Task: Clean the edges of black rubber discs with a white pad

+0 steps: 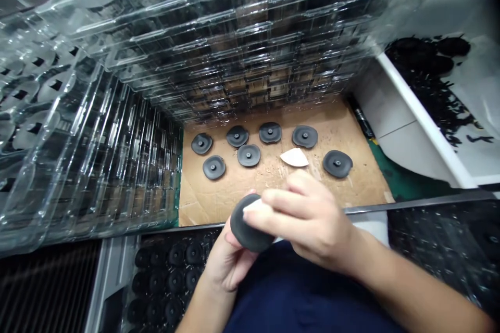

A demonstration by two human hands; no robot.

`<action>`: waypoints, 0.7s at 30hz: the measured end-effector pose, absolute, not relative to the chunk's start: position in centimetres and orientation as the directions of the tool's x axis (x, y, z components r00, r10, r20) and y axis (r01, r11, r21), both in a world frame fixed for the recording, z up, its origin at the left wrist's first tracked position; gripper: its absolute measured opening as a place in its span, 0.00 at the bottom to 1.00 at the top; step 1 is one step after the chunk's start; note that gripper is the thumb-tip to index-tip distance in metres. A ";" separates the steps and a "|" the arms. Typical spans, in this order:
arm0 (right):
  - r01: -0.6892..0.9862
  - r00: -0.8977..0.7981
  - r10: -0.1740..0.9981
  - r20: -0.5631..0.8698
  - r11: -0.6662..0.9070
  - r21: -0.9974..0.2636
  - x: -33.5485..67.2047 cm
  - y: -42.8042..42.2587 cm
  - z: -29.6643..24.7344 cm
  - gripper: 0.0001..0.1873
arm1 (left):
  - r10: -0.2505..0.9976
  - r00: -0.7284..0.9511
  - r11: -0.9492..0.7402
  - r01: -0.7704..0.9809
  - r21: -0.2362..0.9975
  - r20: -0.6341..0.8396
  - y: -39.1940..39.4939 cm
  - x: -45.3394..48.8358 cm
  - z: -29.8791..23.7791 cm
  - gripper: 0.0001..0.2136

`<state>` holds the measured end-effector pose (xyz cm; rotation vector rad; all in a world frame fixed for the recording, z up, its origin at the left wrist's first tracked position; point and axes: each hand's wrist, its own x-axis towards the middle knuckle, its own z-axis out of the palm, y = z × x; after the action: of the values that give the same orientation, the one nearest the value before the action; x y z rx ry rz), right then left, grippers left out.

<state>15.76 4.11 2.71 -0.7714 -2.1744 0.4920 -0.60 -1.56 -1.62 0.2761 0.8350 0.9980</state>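
My left hand (226,263) grips a round black rubber disc (244,226) from below, fingers closed on its edge. My right hand (308,218) comes over the disc from the right, its fingers pinching a small white piece (255,206) pressed against the disc's top. Both hands hover above my lap, in front of a brown cardboard sheet (273,187). Several more black discs (249,155) with centre studs lie on the cardboard, and a white wedge-shaped piece (295,157) lies among them.
Tall stacks of clear plastic trays (219,41) rise behind and to the left of the cardboard. A tray of black discs (167,270) sits below at the left. A white bin with black scraps (437,78) stands at the right.
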 end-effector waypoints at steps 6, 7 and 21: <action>0.324 -0.368 0.925 0.091 0.220 -0.920 15.0 5.7 -2.9 0.11 | 0.824 0.339 0.524 -0.762 0.382 -0.454 -2.1 -1.1 -1.0 0.25; 0.353 -0.358 0.933 0.039 0.174 -0.919 14.8 5.5 -4.1 0.11 | 0.828 0.339 0.513 -0.779 0.360 -0.447 -2.1 -1.2 -0.9 0.25; 0.360 -0.359 0.933 0.005 0.143 -0.922 16.3 2.8 -4.8 0.13 | 0.871 0.376 0.465 -0.839 0.282 -0.317 -2.8 -1.6 -0.2 0.22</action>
<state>16.26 2.82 -4.77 -1.2400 -1.8111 1.1987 -1.60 -2.82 -0.18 0.0782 0.4543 1.0950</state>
